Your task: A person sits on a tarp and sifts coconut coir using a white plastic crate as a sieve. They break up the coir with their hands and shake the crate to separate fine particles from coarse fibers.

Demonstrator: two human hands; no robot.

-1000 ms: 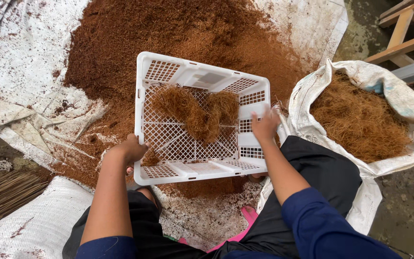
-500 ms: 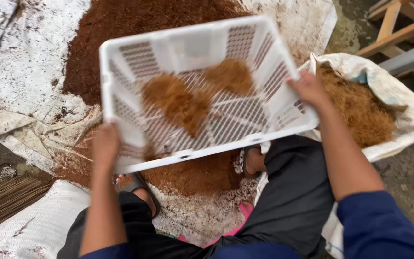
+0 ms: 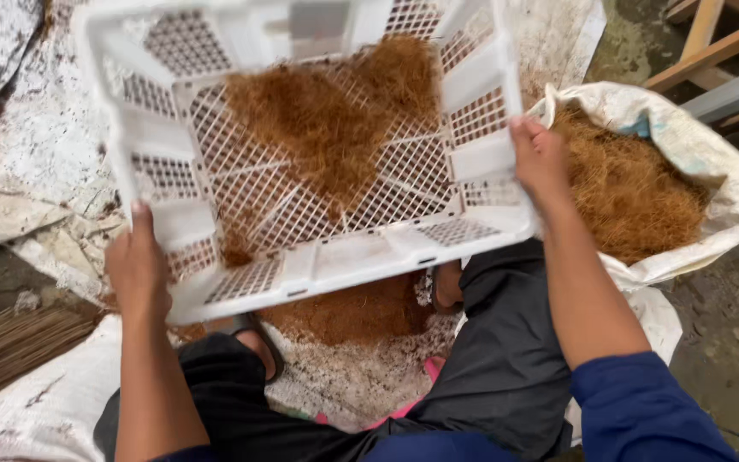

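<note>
Between the person's two raised arms, a white plastic lattice crate [image 3: 301, 162] hangs in the air, tilted so its open mesh floor faces the camera. Its near-left corner is gripped by the left hand [image 3: 137, 265], fingers curled over the rim, while the right hand [image 3: 539, 158] clasps the right-hand rim, fingers wrapped over the edge. Inside the crate, a loose clump of brown coconut fibre [image 3: 327, 120] lies against the mesh, gathered toward the upper middle and far right corner. Just beside the right hand, to the right of the crate, stands an open white woven sack [image 3: 720, 171] filled with the same wiry brown fibre [image 3: 635, 188]. Below the crate, a mound of fine reddish-brown coir dust [image 3: 352, 312] sits on white sheeting [image 3: 27, 171] spread over the ground. Dark trousers [image 3: 506, 359] and a blue sleeve [image 3: 643, 411] fill the lower edge, and wooden framing [image 3: 712, 43] shows at upper right.
</note>
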